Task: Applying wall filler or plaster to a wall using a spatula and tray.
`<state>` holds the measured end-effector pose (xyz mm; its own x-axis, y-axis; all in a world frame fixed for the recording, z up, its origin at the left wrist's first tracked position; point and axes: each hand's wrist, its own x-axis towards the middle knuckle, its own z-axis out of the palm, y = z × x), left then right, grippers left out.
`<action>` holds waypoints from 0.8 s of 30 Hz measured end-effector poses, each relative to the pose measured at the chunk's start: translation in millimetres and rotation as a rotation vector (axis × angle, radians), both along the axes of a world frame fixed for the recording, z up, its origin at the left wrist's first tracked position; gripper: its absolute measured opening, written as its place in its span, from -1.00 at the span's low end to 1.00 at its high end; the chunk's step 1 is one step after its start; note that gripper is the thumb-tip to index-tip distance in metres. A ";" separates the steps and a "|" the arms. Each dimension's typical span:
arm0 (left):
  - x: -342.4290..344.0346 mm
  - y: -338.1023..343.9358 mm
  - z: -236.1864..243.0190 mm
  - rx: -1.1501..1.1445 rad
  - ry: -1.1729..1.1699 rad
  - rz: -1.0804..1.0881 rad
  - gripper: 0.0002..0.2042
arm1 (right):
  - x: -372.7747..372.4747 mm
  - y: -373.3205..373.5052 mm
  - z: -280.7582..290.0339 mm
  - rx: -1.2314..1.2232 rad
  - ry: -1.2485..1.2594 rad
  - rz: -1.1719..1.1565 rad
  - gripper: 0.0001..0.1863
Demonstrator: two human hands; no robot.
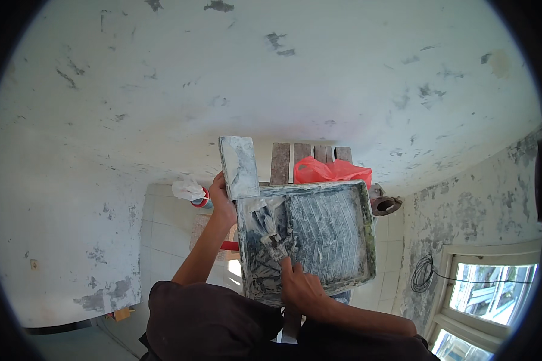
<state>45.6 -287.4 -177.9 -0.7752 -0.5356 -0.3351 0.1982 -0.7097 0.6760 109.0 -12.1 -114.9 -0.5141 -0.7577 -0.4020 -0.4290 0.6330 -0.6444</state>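
Note:
My left hand (223, 203) is closed around the lower left edge of a rectangular, putty-smeared board (239, 166), probably a plastering float, held upright at the tray's far left corner. Its handle, if it has one, is hidden. A dark paint tray (370, 246) with a ribbed slope on its right side lies in front of me, coated in grey-white putty. Over the tray's left part, my right hand (306, 292) grips a putty-covered scraper (274, 245). The scraper's head points away from me, among white putty in the tray.
Behind the tray, a red plastic bag (330, 171) rests on a slatted wooden bench (280, 161). White crumpled plastic (188, 190) tops a container left of my left hand. A patchy wall (319, 78) rises ahead. Coiled cable (423, 274) hangs beside the window (494, 292) at right.

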 end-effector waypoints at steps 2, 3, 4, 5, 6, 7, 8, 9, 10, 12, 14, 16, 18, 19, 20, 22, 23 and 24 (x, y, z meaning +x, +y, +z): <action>-1.7 -1.7 -3.9 0.002 -0.002 -0.001 -0.66 | -7.6 -9.0 -2.9 -0.010 0.019 -0.026 -0.46; -1.9 -3.8 -6.7 0.007 0.022 -0.029 -0.66 | -12.4 -14.4 -6.4 -0.054 0.057 -0.047 -0.47; -2.0 -5.3 -9.4 0.011 0.047 -0.058 -0.66 | -17.2 -19.0 -9.4 -0.099 0.095 -0.067 -0.48; -2.7 -4.4 -10.1 0.008 0.050 -0.062 -0.66 | -22.8 -22.9 -13.5 -0.101 0.098 -0.071 -0.48; -3.3 -3.2 -10.6 0.029 0.066 -0.083 -0.66 | -28.4 -26.3 -17.0 -0.116 0.107 -0.078 -0.51; -4.0 -1.8 -10.9 0.051 0.083 -0.103 -0.66 | -32.0 -27.6 -18.2 -0.130 0.118 -0.086 -0.53; -3.4 -2.0 -11.0 0.045 0.085 -0.105 -0.66 | -33.2 -29.2 -16.8 -0.136 0.120 -0.087 -0.53; -3.6 0.0 -12.1 0.005 0.013 -0.060 -0.63 | -34.6 -27.8 -13.0 -0.165 0.099 -0.134 -0.59; -4.2 0.9 -13.0 -0.033 -0.059 -0.015 -0.58 | -36.2 -25.2 -8.5 -0.193 0.078 -0.181 -0.65; -2.9 1.5 -12.4 -0.033 -0.067 -0.007 -0.57 | -38.1 -8.2 5.4 -0.148 0.126 -0.190 -0.67; -1.1 -1.1 -12.1 -0.031 -0.080 0.008 -0.57 | -43.6 7.6 14.6 -0.102 0.171 -0.193 -0.69; 0.4 -3.3 -13.3 -0.067 -0.089 -0.001 -0.57 | -51.4 16.5 19.4 -0.002 0.193 -0.154 -0.68; -1.9 0.5 -10.4 -0.064 -0.079 -0.006 -0.58 | -57.5 14.1 20.5 0.024 0.182 -0.123 -0.64; -2.5 2.2 -8.7 -0.064 -0.071 -0.008 -0.59 | -58.7 12.3 19.9 0.046 0.168 -0.089 -0.59; -4.1 2.6 -7.3 -0.065 -0.065 -0.009 -0.59 | -58.4 7.6 17.4 0.045 0.173 -0.091 -0.59; -5.4 5.5 -4.6 -0.058 -0.075 -0.003 -0.62 | -55.6 -6.2 10.0 0.032 0.157 -0.080 -0.55; -3.5 4.8 -4.6 -0.063 -0.075 -0.002 -0.62 | -54.0 -13.0 9.2 0.026 0.158 -0.079 -0.55; -1.7 4.5 -4.4 -0.055 -0.058 0.021 -0.64 | -52.5 -19.3 9.0 0.013 0.153 -0.112 -0.55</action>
